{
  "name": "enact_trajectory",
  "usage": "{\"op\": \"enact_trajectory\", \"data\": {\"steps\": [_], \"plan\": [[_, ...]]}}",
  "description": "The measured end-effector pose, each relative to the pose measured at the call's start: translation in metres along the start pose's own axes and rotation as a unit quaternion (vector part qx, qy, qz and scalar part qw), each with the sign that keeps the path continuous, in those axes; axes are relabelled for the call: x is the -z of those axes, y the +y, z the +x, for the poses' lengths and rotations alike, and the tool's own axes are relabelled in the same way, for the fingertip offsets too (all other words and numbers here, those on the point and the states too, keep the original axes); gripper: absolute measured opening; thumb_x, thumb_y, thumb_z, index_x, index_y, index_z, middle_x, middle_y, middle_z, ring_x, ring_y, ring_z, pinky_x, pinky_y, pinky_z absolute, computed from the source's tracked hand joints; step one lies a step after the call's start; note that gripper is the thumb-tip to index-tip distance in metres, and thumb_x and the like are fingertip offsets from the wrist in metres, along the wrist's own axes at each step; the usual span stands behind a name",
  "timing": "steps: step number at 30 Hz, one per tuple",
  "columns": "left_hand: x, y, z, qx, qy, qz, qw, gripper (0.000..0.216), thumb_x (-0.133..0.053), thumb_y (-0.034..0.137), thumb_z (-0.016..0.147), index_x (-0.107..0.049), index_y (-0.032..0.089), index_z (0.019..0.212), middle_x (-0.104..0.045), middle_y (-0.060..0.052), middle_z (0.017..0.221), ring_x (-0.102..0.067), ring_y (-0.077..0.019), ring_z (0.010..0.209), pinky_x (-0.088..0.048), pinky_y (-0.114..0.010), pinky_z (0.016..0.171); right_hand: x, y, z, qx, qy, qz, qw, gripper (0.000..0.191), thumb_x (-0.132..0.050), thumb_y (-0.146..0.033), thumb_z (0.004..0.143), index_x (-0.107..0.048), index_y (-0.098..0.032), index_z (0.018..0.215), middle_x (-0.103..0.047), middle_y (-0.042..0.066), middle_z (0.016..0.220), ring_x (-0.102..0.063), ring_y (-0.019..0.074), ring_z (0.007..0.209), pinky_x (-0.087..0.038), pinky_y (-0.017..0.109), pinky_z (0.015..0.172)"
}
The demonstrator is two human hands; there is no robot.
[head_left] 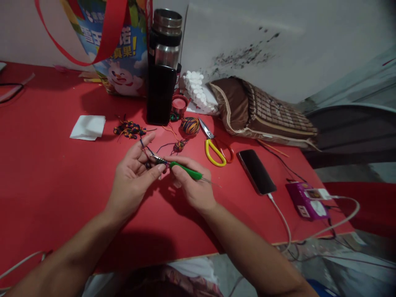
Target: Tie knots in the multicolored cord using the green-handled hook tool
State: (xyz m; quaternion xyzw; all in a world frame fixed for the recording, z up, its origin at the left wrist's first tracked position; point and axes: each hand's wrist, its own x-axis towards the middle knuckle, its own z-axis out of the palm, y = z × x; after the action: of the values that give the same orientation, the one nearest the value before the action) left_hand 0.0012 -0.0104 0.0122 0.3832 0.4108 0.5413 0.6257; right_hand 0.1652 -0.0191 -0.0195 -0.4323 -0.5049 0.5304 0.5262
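Observation:
My right hand (193, 181) is closed around the green handle of a crochet hook (188, 170), whose metal shaft points left with dark loops of yarn on it. Pinched in my left hand (131, 175) is a small dark piece of crochet work (161, 164). A strand of yarn (143, 143) runs over a raised finger of that hand. Just beyond the hands lie a small bundle of multicoloured yarn (179, 146) and a larger yarn ball (189, 125). Several dark and orange crocheted pieces (128, 128) rest in a heap behind my left hand.
Scissors (215, 152) with yellow and red handles lie right of the yarn. Farther right are a phone (256, 171) on a white cable and a purple box (306, 201). A black phone (161, 95) leans upright against a steel flask (167, 39), beside a bag (123, 70). A white tissue (88, 127) lies left.

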Motion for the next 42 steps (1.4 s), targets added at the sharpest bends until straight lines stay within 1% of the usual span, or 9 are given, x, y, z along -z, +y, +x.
{"op": "enact_trajectory", "data": {"steps": [4, 9, 13, 19, 22, 27, 32, 36, 42], "plan": [[0.004, -0.002, 0.0, -0.006, -0.014, -0.021, 1.0, 0.057, -0.083, 0.015, 0.088, -0.069, 0.026, 0.142, -0.07, 0.002, 0.086, -0.066, -0.0109, 0.072, -0.057, -0.022, 0.071, 0.001, -0.004, 0.001, 0.092, 0.014, -0.073, 0.993, 0.02, -0.074, -0.04, 0.1, -0.085, -0.033, 0.116, -0.078, 0.003, 0.099, -0.063, 0.0146, 0.073, -0.057, 0.034, 0.075], [0.003, -0.006, -0.001, -0.01, -0.02, -0.024, 0.999, 0.054, -0.083, 0.012, 0.087, -0.072, 0.027, 0.137, -0.065, 0.004, 0.084, -0.063, -0.0092, 0.068, -0.055, -0.022, 0.069, 0.004, -0.006, 0.003, 0.18, 0.028, -0.145, 0.973, 0.021, -0.074, -0.035, 0.1, -0.085, -0.034, 0.117, -0.079, 0.006, 0.102, -0.072, 0.0225, 0.1, -0.061, 0.042, 0.093], [-0.001, -0.007, -0.002, -0.004, -0.015, -0.026, 1.0, 0.052, -0.082, 0.014, 0.087, -0.07, 0.026, 0.137, -0.063, 0.004, 0.082, -0.061, -0.0099, 0.065, -0.052, -0.023, 0.064, 0.006, -0.005, 0.005, 0.204, 0.026, -0.158, 0.966, 0.022, -0.074, -0.034, 0.1, -0.085, -0.036, 0.12, -0.08, 0.006, 0.104, -0.073, 0.0229, 0.1, -0.062, 0.043, 0.092], [-0.001, -0.006, 0.001, 0.016, -0.012, -0.089, 0.996, 0.048, -0.078, 0.016, 0.087, -0.071, 0.022, 0.134, -0.064, 0.003, 0.083, -0.064, -0.0115, 0.066, -0.055, -0.027, 0.069, 0.008, -0.002, 0.008, 0.174, 0.037, -0.129, 0.976, 0.019, -0.079, -0.034, 0.097, -0.085, -0.036, 0.115, -0.08, 0.005, 0.103, -0.072, 0.022, 0.097, -0.062, 0.043, 0.091], [0.0, -0.007, 0.001, 0.005, -0.011, -0.049, 0.999, 0.047, -0.08, 0.021, 0.091, -0.071, 0.024, 0.137, -0.065, 0.003, 0.077, -0.062, -0.012, 0.066, -0.054, -0.026, 0.069, 0.007, -0.002, 0.006, 0.165, 0.034, -0.128, 0.977, 0.023, -0.08, -0.032, 0.096, -0.084, -0.035, 0.119, -0.079, 0.004, 0.107, -0.072, 0.0207, 0.096, -0.061, 0.041, 0.092], [0.002, -0.004, -0.002, -0.005, -0.009, -0.02, 1.0, 0.052, -0.081, 0.021, 0.093, -0.07, 0.029, 0.142, -0.066, 0.003, 0.077, -0.058, -0.012, 0.065, -0.051, -0.026, 0.066, 0.008, -0.003, 0.003, 0.202, -0.022, -0.167, 0.965, 0.025, -0.068, -0.032, 0.103, -0.079, -0.032, 0.125, -0.079, 0.007, 0.108, -0.071, 0.0227, 0.102, -0.06, 0.043, 0.093], [0.004, -0.001, -0.001, -0.007, -0.02, -0.034, 0.999, 0.057, -0.082, 0.017, 0.091, -0.069, 0.029, 0.145, -0.065, 0.005, 0.075, -0.055, -0.0092, 0.062, -0.049, -0.022, 0.064, 0.011, -0.002, 0.001, 0.195, -0.067, -0.133, 0.969, 0.031, -0.069, -0.038, 0.102, -0.075, -0.03, 0.132, -0.076, 0.008, 0.115, -0.071, 0.0228, 0.103, -0.06, 0.041, 0.089], [0.005, -0.003, 0.0, 0.011, -0.045, -0.042, 0.998, 0.05, -0.083, 0.018, 0.092, -0.072, 0.026, 0.14, -0.066, 0.005, 0.073, -0.055, -0.0072, 0.06, -0.047, -0.02, 0.063, 0.009, 0.002, 0.001, 0.178, -0.046, -0.129, 0.974, 0.027, -0.073, -0.039, 0.101, -0.076, -0.029, 0.126, -0.076, 0.005, 0.104, -0.071, 0.0193, 0.091, -0.059, 0.034, 0.079], [0.005, -0.007, -0.001, -0.041, -0.035, -0.006, 0.999, 0.045, -0.078, 0.021, 0.097, -0.072, 0.024, 0.141, -0.066, 0.003, 0.074, -0.058, -0.0099, 0.064, -0.05, -0.022, 0.065, 0.006, 0.001, 0.001, 0.213, -0.036, -0.132, 0.967, 0.017, -0.065, -0.031, 0.106, -0.076, -0.027, 0.119, -0.076, 0.005, 0.1, -0.071, 0.0172, 0.088, -0.058, 0.033, 0.078]]}}
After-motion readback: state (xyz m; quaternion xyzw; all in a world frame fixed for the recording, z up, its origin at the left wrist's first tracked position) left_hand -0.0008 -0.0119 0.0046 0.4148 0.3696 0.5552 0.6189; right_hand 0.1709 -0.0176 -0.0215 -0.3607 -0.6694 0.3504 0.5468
